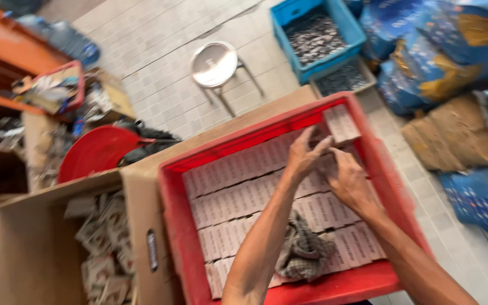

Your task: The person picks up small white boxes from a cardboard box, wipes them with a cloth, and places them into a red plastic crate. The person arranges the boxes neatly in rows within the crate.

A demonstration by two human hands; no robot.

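Left hand (306, 153): mine, fingers spread and half curled, tips pressing on the small white boxes (244, 197); whether they grip 1, I cannot tell.
Right hand (350, 182): mine, lying flat on the same boxes just right of the left, fingers loosely bent, holding nothing I can see.
Boxes: about 4 packed rows filling 1 red crate (179, 226).
Cloth (306, 251): 1 checked rag, near end of the crate.
Left: 1 cardboard carton (35, 248) of packets.
Far: 1 metal stool (214, 63), 1 blue crate (345, 28).

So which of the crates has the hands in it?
The red crate, nearest the camera and packed with rows of small boxes. The blue crate sits away on the floor, untouched.
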